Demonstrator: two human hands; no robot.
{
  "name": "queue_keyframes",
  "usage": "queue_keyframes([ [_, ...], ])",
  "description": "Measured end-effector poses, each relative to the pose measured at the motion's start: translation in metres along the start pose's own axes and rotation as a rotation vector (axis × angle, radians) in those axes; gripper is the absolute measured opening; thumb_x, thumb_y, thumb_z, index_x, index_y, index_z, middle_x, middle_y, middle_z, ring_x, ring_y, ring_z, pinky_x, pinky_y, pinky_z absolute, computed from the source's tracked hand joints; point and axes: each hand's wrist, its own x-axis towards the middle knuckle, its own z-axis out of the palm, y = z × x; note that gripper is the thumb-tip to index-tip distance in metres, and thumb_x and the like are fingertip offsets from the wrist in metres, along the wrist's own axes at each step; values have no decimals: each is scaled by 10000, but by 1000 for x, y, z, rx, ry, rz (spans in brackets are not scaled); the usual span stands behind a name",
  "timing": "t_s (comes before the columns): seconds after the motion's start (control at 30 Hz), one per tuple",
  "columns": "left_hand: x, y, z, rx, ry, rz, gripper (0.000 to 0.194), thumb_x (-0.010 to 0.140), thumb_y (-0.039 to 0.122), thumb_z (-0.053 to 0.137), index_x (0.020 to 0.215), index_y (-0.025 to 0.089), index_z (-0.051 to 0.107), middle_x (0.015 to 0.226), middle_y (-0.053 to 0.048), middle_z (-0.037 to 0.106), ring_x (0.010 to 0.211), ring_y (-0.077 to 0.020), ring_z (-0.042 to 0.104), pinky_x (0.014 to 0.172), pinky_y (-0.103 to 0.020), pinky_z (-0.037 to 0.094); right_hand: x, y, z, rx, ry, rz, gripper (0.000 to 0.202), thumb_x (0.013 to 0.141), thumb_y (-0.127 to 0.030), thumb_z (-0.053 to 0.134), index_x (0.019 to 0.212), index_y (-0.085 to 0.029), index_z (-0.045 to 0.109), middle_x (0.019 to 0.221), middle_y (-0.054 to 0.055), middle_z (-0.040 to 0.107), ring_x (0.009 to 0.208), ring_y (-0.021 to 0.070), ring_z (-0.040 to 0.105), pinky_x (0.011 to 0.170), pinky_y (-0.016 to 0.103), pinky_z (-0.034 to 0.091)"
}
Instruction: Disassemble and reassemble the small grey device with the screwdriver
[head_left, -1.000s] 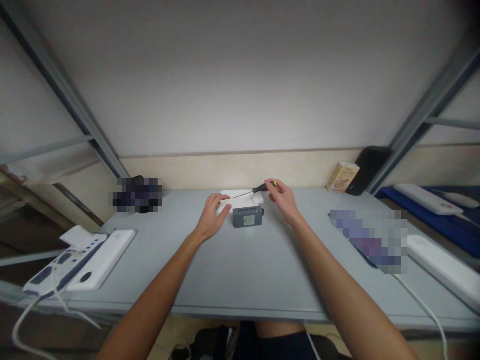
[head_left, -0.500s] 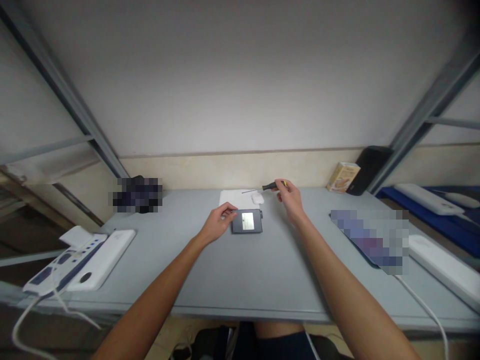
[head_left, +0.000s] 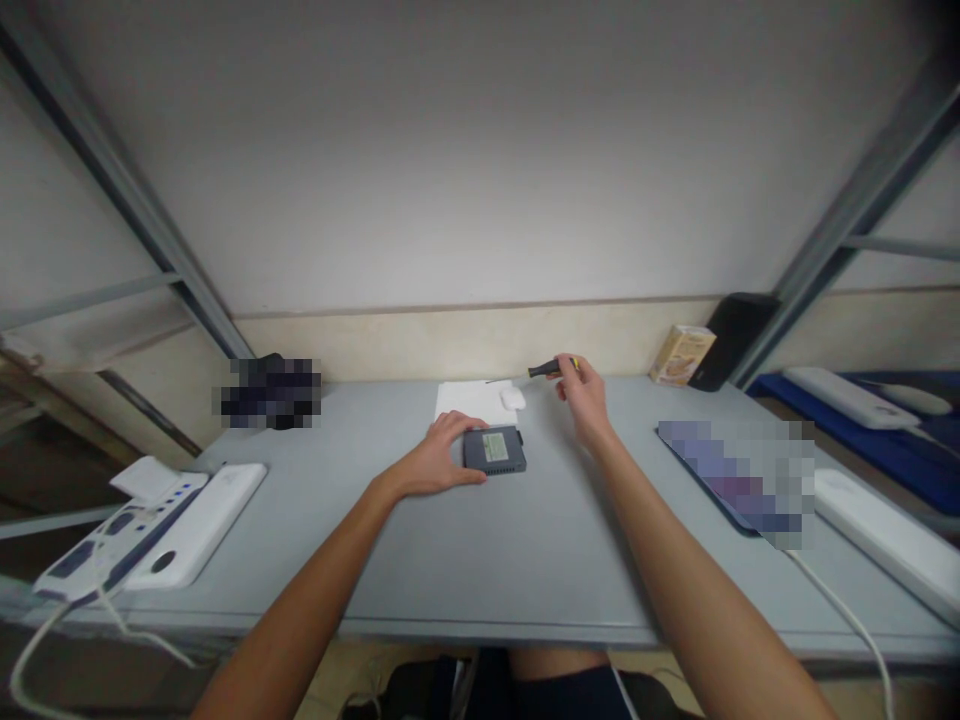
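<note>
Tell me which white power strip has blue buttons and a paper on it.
The left strip at the table's left edge: blue buttons along its top and a folded paper on its far end. The right strip is plain white.

Left hand: lying low, palm down, fingers curling in a loose grip.
Right hand: hovering raised, fingers pinching closed.

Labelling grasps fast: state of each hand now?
Left hand: open, fingers against the flat dark-grey box.
Right hand: closed on the thin black-and-yellow-handled screwdriver.
</note>
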Motion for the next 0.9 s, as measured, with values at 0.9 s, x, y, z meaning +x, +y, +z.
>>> queue_keyframes([
  [0.9, 4, 3, 8, -198, 159, -115, 362, 989, 445, 541, 1214, 190, 665, 1205, -89, 698, 1128, -241, 633, 1021, -342, 465, -21, -48, -1, 6, -95, -308, 289, 909, -473, 614, 786, -211, 601, 667, -19, 471, 546, 110, 424, 484, 238, 314],
])
